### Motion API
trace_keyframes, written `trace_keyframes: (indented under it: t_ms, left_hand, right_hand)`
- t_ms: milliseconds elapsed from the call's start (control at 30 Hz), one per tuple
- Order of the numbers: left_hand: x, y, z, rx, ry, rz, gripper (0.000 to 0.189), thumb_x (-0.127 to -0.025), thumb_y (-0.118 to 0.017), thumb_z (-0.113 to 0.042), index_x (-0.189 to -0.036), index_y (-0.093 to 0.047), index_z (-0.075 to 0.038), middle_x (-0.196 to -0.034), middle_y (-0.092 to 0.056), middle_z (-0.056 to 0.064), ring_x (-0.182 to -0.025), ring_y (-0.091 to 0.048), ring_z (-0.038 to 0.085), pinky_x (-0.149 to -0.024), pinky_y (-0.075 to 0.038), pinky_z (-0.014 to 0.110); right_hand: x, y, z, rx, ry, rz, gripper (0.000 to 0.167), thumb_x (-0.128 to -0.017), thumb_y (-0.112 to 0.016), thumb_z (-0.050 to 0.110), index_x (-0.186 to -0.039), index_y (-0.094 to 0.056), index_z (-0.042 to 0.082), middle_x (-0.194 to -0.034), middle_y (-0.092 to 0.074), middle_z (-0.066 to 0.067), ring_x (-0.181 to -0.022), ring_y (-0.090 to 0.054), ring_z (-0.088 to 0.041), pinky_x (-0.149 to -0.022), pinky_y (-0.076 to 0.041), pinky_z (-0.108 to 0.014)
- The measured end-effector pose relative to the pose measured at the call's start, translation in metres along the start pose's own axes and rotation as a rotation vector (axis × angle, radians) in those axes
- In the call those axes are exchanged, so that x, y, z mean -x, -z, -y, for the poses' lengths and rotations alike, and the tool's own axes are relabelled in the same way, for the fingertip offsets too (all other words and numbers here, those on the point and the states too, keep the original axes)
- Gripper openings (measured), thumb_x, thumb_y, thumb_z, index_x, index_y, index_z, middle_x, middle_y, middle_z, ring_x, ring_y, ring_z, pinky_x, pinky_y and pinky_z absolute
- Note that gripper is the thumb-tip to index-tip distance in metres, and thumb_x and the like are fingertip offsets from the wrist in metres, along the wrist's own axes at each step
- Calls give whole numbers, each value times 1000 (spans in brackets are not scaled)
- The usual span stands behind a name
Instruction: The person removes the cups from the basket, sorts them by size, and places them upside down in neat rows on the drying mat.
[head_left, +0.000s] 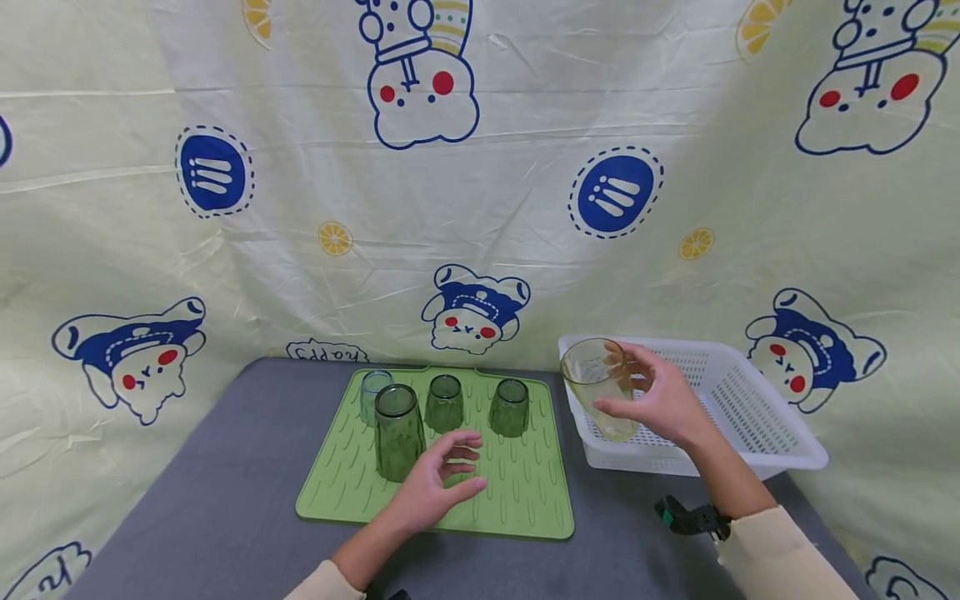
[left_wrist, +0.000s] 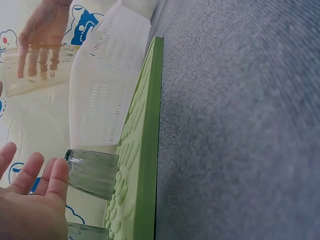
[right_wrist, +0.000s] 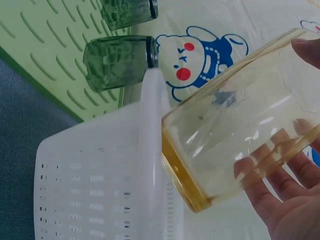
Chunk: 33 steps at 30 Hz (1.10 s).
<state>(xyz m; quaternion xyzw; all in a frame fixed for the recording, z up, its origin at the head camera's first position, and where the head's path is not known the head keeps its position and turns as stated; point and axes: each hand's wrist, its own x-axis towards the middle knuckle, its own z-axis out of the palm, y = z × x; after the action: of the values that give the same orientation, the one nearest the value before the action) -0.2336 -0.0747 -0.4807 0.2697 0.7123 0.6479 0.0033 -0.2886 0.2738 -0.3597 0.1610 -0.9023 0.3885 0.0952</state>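
Observation:
My right hand (head_left: 660,396) grips a yellowish see-through glass (head_left: 600,387) by its side, thumb and fingers around it. The glass tilts slightly above the near left part of a white perforated basket (head_left: 645,461); its thick amber base (right_wrist: 185,175) shows in the right wrist view. My left hand (head_left: 435,487) hovers over a green ridged mat (head_left: 517,496), fingers loosely bent and holding nothing. Just beyond it stands a tall green glass (head_left: 397,437). Two shorter green glasses (head_left: 445,404) and a small bluish clear glass (head_left: 369,402) also stand on the mat.
The mat and basket sit side by side on a grey table (head_left: 225,492). A patterned plastic sheet (head_left: 525,192) hangs behind them. Below the right wrist is a black strap (head_left: 690,518).

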Motion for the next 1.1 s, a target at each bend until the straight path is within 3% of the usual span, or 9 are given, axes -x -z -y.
trace_keyframes:
  t_ms: [100,367,700,900,1100]
  left_hand:
    - [-2,-2,-1,6,16,8,57,-94,-73,-11,-145,-49,-6,-141,-54,18,-125,-57,24,-108,-52,41]
    - [-8,-4,-4,25,35,28,58,-95,-73,-12,-147,-47,-8,-143,-53,17,-129,-54,34,-110,-49,48]
    - [-12,-5,-16,62,72,40,69,-94,-75,-14,-153,-41,-11,-149,-49,14,-134,-53,33,-113,-48,37]
    - [-14,-7,-23,78,93,50,77,-90,-79,-17,-155,-38,-15,-150,-48,12,-136,-52,31,-115,-46,38]
    - [-16,-10,-27,67,95,73,86,-87,-82,-20,-158,-34,-13,-151,-47,14,-138,-51,34,-115,-46,37]
  right_hand:
    - [3,-1,6,19,18,-15,86,-79,-90,36,-151,-48,14,-141,-61,-14,-117,-65,-37,-93,-56,-44]
    - [10,-9,23,65,89,-21,84,-72,-94,37,-143,-55,14,-133,-65,-9,-116,-65,-33,-93,-56,-45]
    - [23,-27,40,117,239,-6,84,-65,-98,40,-137,-63,16,-131,-69,0,-105,-64,-15,-89,-59,-35]
    - [30,-42,46,133,346,42,80,-63,-98,39,-133,-68,18,-120,-71,6,-99,-62,-8,-85,-58,-32]
    - [34,-54,50,157,356,95,82,-62,-97,47,-133,-68,17,-123,-71,6,-106,-66,-13,-87,-58,-33]
